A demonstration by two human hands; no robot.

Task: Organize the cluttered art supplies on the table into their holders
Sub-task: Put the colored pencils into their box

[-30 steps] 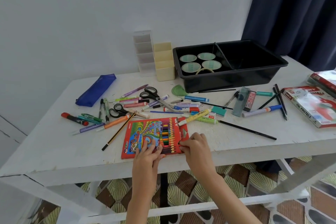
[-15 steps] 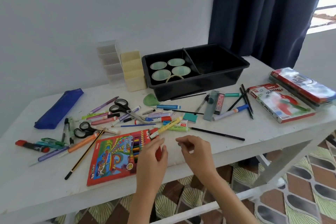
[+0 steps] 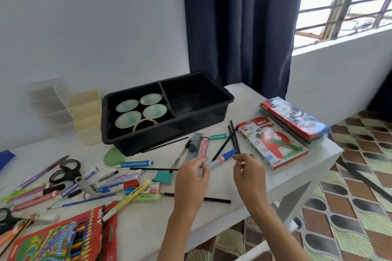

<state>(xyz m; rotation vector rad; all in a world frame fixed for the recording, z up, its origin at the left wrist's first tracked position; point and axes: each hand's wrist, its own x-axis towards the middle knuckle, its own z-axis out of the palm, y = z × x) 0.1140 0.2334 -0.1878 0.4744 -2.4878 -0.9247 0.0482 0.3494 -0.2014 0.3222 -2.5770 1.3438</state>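
A white marker with a blue cap (image 3: 223, 157) lies on the white table (image 3: 297, 167) in front of the black two-part tray (image 3: 161, 133). My left hand (image 3: 192, 178) is at the marker's white end and seems to pinch it between thumb and fingers. A little to the right, my right hand (image 3: 249, 172) hovers with loosely curled fingers and holds nothing. Its fingertips are near the blue cap and the crossed black pencils (image 3: 232, 135). The tray's left part holds round green-lidded cups (image 3: 129, 119); its right part is bare.
A cream stepped holder (image 3: 87, 116) and a clear one (image 3: 46, 108) stand left of the tray. Pens, markers and scissors (image 3: 65, 170) litter the left side. An open colour pencil box (image 3: 55, 239) lies front left. An oil pastels box (image 3: 271, 142) and a tin (image 3: 294, 121) sit near the right edge.
Both hands left the colour pencil box and moved right and forward to the blue-capped marker. The view swung right, so the box now sits at the lower left.
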